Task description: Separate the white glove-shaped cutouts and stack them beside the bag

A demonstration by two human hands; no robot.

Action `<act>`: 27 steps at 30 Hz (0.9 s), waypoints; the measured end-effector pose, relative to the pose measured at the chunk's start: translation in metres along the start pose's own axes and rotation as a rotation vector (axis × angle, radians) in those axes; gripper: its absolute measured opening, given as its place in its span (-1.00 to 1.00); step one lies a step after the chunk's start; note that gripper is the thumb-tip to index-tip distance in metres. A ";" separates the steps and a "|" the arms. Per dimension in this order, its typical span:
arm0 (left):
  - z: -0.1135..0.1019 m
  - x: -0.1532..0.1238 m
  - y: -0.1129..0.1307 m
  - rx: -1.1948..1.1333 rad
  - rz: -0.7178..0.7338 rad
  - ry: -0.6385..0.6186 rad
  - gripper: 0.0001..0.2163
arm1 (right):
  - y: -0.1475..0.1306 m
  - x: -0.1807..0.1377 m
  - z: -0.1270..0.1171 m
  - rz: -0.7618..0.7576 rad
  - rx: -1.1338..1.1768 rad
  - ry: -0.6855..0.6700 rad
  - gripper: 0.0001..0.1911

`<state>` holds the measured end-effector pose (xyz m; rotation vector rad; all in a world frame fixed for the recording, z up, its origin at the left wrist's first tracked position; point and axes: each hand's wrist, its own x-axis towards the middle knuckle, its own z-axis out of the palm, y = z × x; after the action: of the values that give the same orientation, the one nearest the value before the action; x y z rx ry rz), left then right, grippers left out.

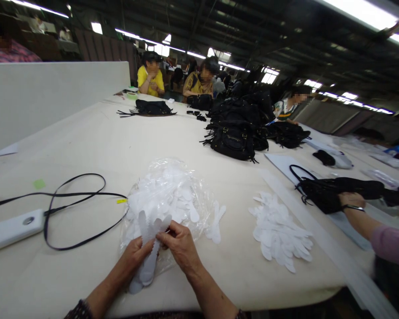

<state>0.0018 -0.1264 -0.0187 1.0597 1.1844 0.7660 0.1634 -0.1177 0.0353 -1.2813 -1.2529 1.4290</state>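
Observation:
My left hand (135, 254) and my right hand (180, 246) meet near the table's front edge, both pinching a few long white scalloped fabric strips (150, 261) that hang down between them. Just behind the hands lies a clear plastic bag (168, 195) full of the same white pieces. A loose heap of white cut pieces (279, 232) is spread on the cloth to the right. A couple of stray white pieces (216, 221) lie beside the bag.
A black cord (76, 195) loops from a white device (11, 228) at left. Black handbags (234, 139) pile up mid-table. A co-worker's hand (350, 201) rests on a black bag (322, 192) at right. Other people sit at the far end.

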 end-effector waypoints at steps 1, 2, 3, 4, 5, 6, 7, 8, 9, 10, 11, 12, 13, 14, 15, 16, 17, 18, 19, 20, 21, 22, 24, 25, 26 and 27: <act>0.000 0.000 0.001 -0.006 -0.001 0.001 -0.55 | 0.001 -0.001 0.000 0.001 -0.007 -0.011 -0.86; 0.001 0.000 0.002 -0.011 -0.007 0.002 -0.56 | 0.001 -0.001 0.000 -0.001 -0.015 -0.024 -0.83; 0.001 -0.001 0.003 -0.013 -0.015 0.000 -0.56 | 0.002 -0.002 0.000 -0.006 -0.021 -0.034 -0.80; 0.001 -0.001 0.004 -0.012 -0.023 -0.002 -0.56 | 0.003 -0.003 0.000 -0.011 -0.021 -0.037 -0.78; 0.001 -0.002 0.005 -0.010 -0.025 -0.004 -0.56 | 0.003 -0.003 -0.001 -0.014 -0.011 -0.031 -0.78; 0.001 -0.002 0.006 -0.010 -0.017 -0.002 -0.57 | 0.004 -0.004 -0.001 -0.014 0.013 -0.013 -0.79; 0.000 -0.002 0.006 -0.009 -0.005 0.003 -0.58 | 0.003 -0.004 -0.001 -0.012 0.043 0.015 -0.80; 0.000 -0.002 0.007 -0.008 0.008 0.012 -0.59 | 0.003 -0.004 -0.001 -0.010 0.073 0.051 -0.81; -0.001 -0.002 0.006 -0.007 0.018 0.023 -0.60 | 0.002 -0.005 -0.002 -0.009 0.097 0.085 -0.83; -0.002 -0.002 0.006 -0.005 0.023 0.032 -0.60 | 0.001 -0.006 -0.002 -0.009 0.110 0.110 -0.84; -0.002 -0.001 0.006 -0.001 0.023 0.037 -0.60 | -0.001 -0.006 -0.003 -0.011 0.109 0.120 -0.86; -0.002 -0.001 0.006 0.003 0.022 0.038 -0.60 | -0.002 -0.007 -0.003 -0.014 0.099 0.115 -0.86; -0.002 -0.001 0.006 0.006 0.022 0.039 -0.60 | -0.003 -0.007 -0.003 -0.014 0.088 0.102 -0.86; -0.002 -0.001 0.006 0.009 0.027 0.039 -0.60 | -0.004 -0.008 -0.002 -0.013 0.083 0.085 -0.87; -0.001 -0.001 0.006 0.014 0.030 0.039 -0.60 | -0.005 -0.008 -0.002 -0.010 0.088 0.071 -0.87; -0.001 -0.001 0.006 0.021 0.028 0.038 -0.60 | -0.005 -0.008 -0.001 -0.006 0.102 0.062 -0.86; 0.000 -0.002 0.006 0.028 0.024 0.038 -0.60 | -0.005 -0.007 0.000 -0.004 0.119 0.057 -0.82; 0.001 -0.002 0.005 0.038 0.021 0.035 -0.60 | -0.004 -0.006 0.001 -0.003 0.134 0.050 -0.79; 0.002 -0.003 0.005 0.049 0.022 0.029 -0.59 | -0.003 -0.006 0.003 -0.003 0.142 0.040 -0.76; 0.002 -0.003 0.004 0.062 0.028 0.021 -0.59 | -0.002 -0.005 0.004 -0.006 0.139 0.030 -0.76; 0.002 -0.003 0.003 0.074 0.039 0.016 -0.58 | -0.001 -0.004 0.004 -0.010 0.127 0.022 -0.79; 0.003 -0.003 0.002 0.086 0.053 0.012 -0.57 | 0.000 -0.003 0.005 -0.013 0.110 0.019 -0.83; 0.002 -0.002 0.000 0.101 0.065 -0.002 -0.57 | 0.001 -0.001 0.004 -0.018 0.069 0.031 -0.88; 0.002 -0.001 -0.001 0.101 0.062 -0.005 -0.58 | 0.001 -0.001 0.004 -0.022 0.045 0.041 -0.89; 0.002 -0.001 -0.002 0.098 0.057 -0.005 -0.58 | 0.001 -0.001 0.003 -0.027 0.019 0.049 -0.91; 0.002 0.000 -0.003 0.093 0.052 -0.004 -0.59 | 0.000 -0.001 0.002 -0.035 -0.010 0.057 -0.92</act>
<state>0.0038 -0.1280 -0.0212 1.1718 1.2024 0.7546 0.1615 -0.1191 0.0351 -1.2914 -1.2396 1.3538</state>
